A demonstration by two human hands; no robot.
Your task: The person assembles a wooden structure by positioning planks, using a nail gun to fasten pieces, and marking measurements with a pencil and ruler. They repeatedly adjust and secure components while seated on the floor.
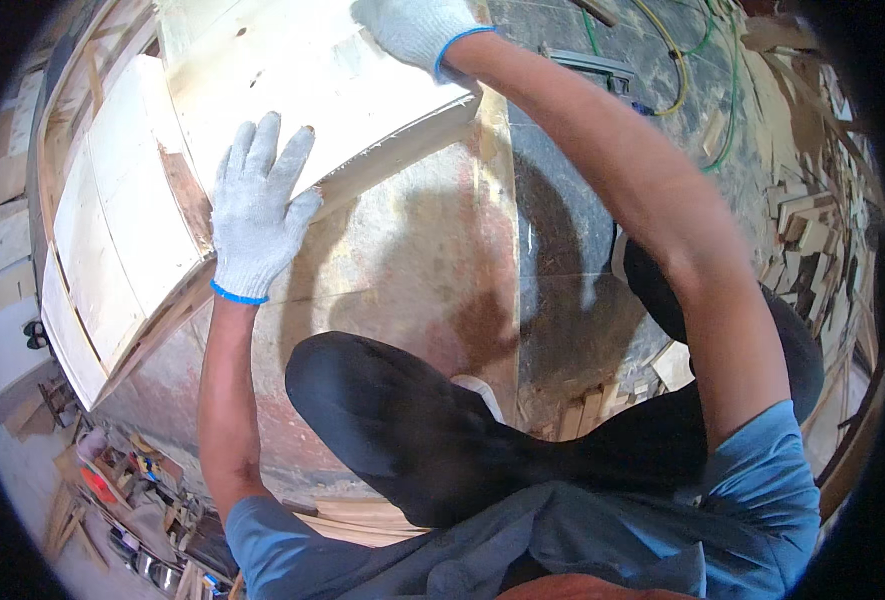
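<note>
A pale wooden panel, glaring in bright light, lies at the upper left with a rough, splintery near edge. My left hand, in a grey knitted glove with a blue cuff, rests flat on the panel's near edge, fingers stretched and apart. Farther off, my right hand, gloved alike, lies at the panel's right-hand side; its fingers run toward the top of the picture and are mostly cut off or lost in glare. Left of my left hand are more pale boards on a wooden frame.
Yellow and green hoses and a metal-framed tool lie on the dark floor at the upper right. Wood offcuts pile up along the right. Scraps and tools clutter the lower left. My bent knee is near the panel.
</note>
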